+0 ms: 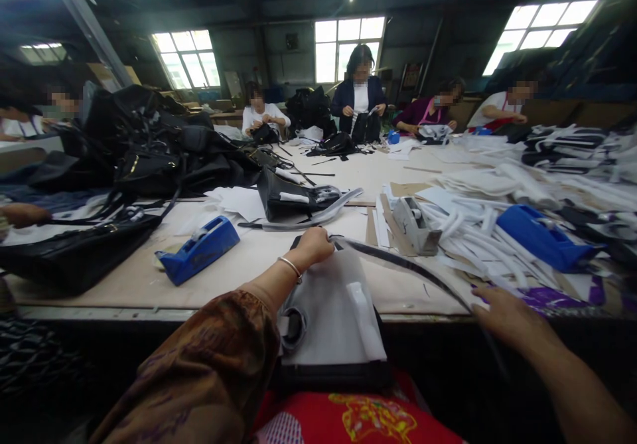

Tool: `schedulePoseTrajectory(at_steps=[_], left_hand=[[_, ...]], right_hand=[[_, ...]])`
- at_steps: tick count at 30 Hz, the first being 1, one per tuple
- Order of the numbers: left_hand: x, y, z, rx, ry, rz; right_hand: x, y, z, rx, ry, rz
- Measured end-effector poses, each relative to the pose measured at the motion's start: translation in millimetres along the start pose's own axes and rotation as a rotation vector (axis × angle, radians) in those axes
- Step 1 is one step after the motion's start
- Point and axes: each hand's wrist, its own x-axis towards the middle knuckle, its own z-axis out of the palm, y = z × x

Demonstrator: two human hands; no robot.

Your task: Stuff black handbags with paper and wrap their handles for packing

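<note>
In front of me a black bag (343,372) leans at the table edge, its face covered by a white sheet (328,304). A coiled grey-wrapped piece (294,328) sits at the sheet's left side. My left hand (314,246), with a bangle on the wrist, is closed at the bag's top, around the near end of a long dark strap (408,262) partly wrapped in clear film. The strap curves right to my right hand (507,314), whose fingers close on it; its tail hangs blurred below the table edge. What exactly lies under my left fingers is hidden.
Blue tape dispensers (202,248) (542,235) stand left and right, a grey dispenser (415,225) between. Another black bag (283,195) lies ahead. Black bags (144,145) pile up left; white wrapping strips (468,231) lie right. Several co-workers sit or stand across the table (343,182).
</note>
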Motion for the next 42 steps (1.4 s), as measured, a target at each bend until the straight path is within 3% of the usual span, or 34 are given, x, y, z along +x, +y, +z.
schedulePoseTrajectory(at_steps=[4,7,10,13,16,19,21,24,26,30,36,39,42], left_hand=[[-0.4,3.3,0.0,0.023,-0.003,0.004],[-1.0,5.1,-0.5,0.038,-0.001,0.001],[-2.3,5.8,-0.8,0.05,-0.002,-0.017],[-3.7,5.8,-0.7,0.052,-0.003,-0.033],[-4.4,5.6,-0.3,0.044,-0.006,-0.038],[-3.7,4.8,0.7,0.03,-0.007,-0.045],[-2.8,3.8,1.8,0.019,-0.008,-0.053],[-2.1,2.1,3.6,0.007,-0.017,-0.054],[-2.2,0.9,3.5,0.007,-0.023,-0.039],[-2.0,-4.1,-7.4,0.021,-0.07,0.03],[-3.2,-5.1,-53.0,-0.003,-0.126,0.169],[-5.6,9.9,-66.9,0.018,-0.074,0.31],[-3.9,24.9,-66.2,0.084,0.059,0.289]], right_hand=[[18.7,-82.9,-6.7,0.247,0.005,-0.253],[15.9,-138.9,5.6,0.39,-0.293,-0.282],[-1.2,-169.6,27.9,0.404,-0.552,-0.243],[-16.9,-174.9,44.4,0.338,-0.561,-0.194],[-18.2,-165.3,41.4,0.23,-0.308,-0.029],[-11.2,-157.3,15.7,0.34,-0.062,0.084],[-9.7,-158.7,-7.7,0.672,-0.15,0.106],[-14.8,-170.2,-36.2,1.274,-0.455,0.15],[-18.1,-180.8,-45.4,1.487,-0.481,0.183],[-13.5,-201.5,-48.5,1.498,-0.36,0.153],[1.3,-225.2,-52.1,1.357,-0.296,0.001],[4.1,-239.5,-54.8,1.336,-0.3,-0.039],[4.7,-249.9,-56.1,1.345,-0.313,-0.06]])
